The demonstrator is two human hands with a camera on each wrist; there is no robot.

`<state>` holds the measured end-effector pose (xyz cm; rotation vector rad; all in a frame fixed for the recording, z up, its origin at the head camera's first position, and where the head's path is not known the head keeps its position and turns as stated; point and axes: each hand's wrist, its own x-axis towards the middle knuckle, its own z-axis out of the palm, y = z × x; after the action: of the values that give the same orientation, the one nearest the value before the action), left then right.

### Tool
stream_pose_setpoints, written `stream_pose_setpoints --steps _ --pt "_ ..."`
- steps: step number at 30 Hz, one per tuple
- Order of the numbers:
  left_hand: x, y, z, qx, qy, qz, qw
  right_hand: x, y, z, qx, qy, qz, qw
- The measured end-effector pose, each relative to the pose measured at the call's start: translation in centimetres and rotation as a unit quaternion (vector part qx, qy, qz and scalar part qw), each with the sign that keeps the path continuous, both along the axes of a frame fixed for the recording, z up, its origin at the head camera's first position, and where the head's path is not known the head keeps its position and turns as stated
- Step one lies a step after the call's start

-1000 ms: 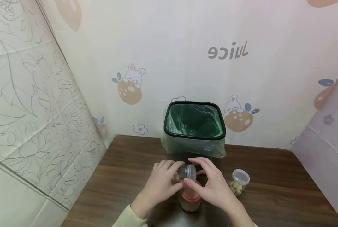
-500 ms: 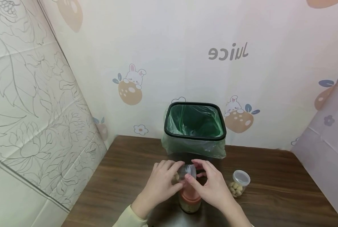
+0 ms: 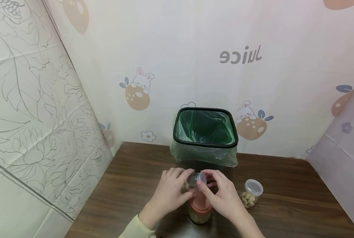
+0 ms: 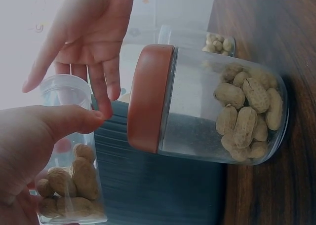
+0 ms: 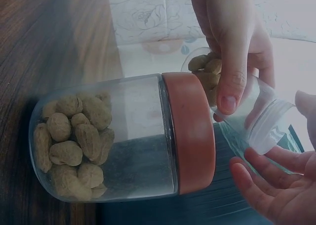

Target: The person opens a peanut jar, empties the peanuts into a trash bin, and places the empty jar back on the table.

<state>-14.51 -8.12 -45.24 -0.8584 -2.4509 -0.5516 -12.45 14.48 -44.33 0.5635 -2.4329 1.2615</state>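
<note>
My left hand (image 3: 168, 191) grips a small clear plastic jar (image 4: 69, 156) of peanuts, its thumb across the wall. The jar lies tilted in the head view, its translucent lid (image 5: 270, 125) towards my right hand (image 3: 224, 195). That hand's fingers are spread loosely around the lid. In the right wrist view a fingertip is at the lid's edge and the thumb stands slightly off it. Just below, a larger glass jar with peanuts (image 4: 247, 106) stands upright on the table, under a reddish-orange lid (image 5: 192, 131).
Another small clear jar of peanuts (image 3: 250, 193) stands to the right of my right hand. Behind the hands is a bin with a black rim (image 3: 205, 144) and a green bag liner. The wooden table (image 3: 290, 188) ends at a printed wall covering (image 3: 177, 66).
My right thumb has moved from the lower side of the small jar's lid up across its face. The left hand keeps hold of the jar in nearly the same place.
</note>
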Motion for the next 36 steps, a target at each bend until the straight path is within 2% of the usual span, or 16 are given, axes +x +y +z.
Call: stream_pose_setpoints --steps 5,14,25,36 --pt "0.03 0.02 0.09 -0.002 -0.006 0.002 1.0000 -0.10 0.07 -0.11 -0.001 0.009 0.010 0.9999" --pt "-0.05 -0.06 0.03 -0.005 -0.005 0.004 1.0000 -0.21 0.12 -0.03 -0.006 -0.002 0.019 0.9998" --pt "0.00 -0.07 0.12 -0.005 0.000 0.006 1.0000 -0.11 0.51 0.14 0.000 0.055 0.078 0.9954" --pt "-0.04 -0.05 0.07 -0.003 -0.003 0.004 1.0000 -0.15 0.84 0.15 0.015 0.055 0.091 0.9942"
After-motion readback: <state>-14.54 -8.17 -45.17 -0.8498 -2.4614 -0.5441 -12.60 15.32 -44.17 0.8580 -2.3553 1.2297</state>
